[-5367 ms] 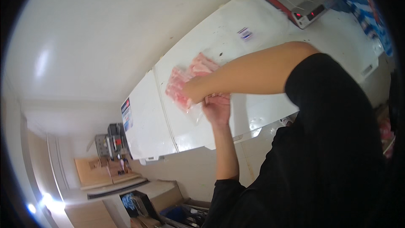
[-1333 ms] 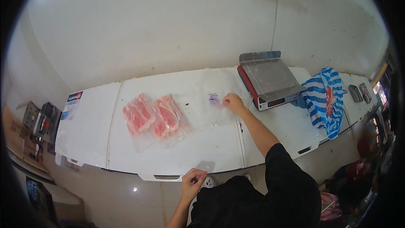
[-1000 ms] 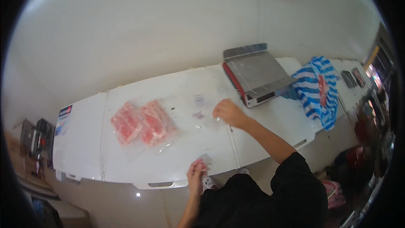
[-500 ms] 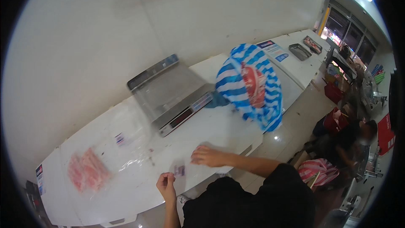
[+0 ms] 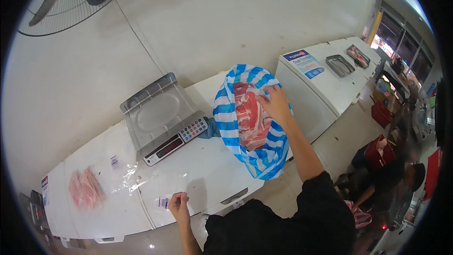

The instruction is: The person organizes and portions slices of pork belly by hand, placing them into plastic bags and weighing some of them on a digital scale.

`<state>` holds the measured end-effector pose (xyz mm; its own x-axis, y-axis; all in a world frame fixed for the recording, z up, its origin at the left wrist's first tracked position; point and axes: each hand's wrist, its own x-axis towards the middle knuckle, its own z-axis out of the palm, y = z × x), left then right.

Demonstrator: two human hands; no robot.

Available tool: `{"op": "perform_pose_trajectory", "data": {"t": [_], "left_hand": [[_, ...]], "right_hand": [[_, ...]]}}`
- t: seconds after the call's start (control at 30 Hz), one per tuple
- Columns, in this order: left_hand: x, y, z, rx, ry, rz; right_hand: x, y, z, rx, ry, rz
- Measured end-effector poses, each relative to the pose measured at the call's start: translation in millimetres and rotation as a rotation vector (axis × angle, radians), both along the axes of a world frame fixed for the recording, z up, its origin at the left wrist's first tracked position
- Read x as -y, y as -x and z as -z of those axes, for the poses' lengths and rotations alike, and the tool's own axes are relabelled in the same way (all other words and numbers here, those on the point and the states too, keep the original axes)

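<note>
On white freezer top (image 5: 218,172), right of one scale (image 5: 160,106): one blue-and-white striped bag (image 5: 226,119), wide open, holding red, white-streaked meat slices (image 5: 249,123). Right hand (image 5: 275,106) at slices; whether grip clamps, cannot tell. Left hand (image 5: 179,204): fingertips together. Two pink meat packs (image 5: 89,189) far left.

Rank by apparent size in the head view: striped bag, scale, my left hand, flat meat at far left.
Largest to smallest:
1. Striped bag
2. Scale
3. Flat meat
4. Left hand
</note>
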<state>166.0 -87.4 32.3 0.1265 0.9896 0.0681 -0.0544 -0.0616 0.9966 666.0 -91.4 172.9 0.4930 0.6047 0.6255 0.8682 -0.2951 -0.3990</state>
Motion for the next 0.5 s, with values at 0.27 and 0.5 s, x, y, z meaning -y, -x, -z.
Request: {"op": "perform_pose_trajectory", "data": {"t": [0.27,0.5], "left_hand": [[33.2,-42.4,-8.5,0.077,0.158,0.069],[43.7,-98.1,-38.0,0.668,0.659,0.57]], "right_hand": [[-20.4,-33.6,-3.7,-0.4,0.008,-0.319],[32.7,38.5,-109.0,-0.653,-0.07,-0.59]]}}
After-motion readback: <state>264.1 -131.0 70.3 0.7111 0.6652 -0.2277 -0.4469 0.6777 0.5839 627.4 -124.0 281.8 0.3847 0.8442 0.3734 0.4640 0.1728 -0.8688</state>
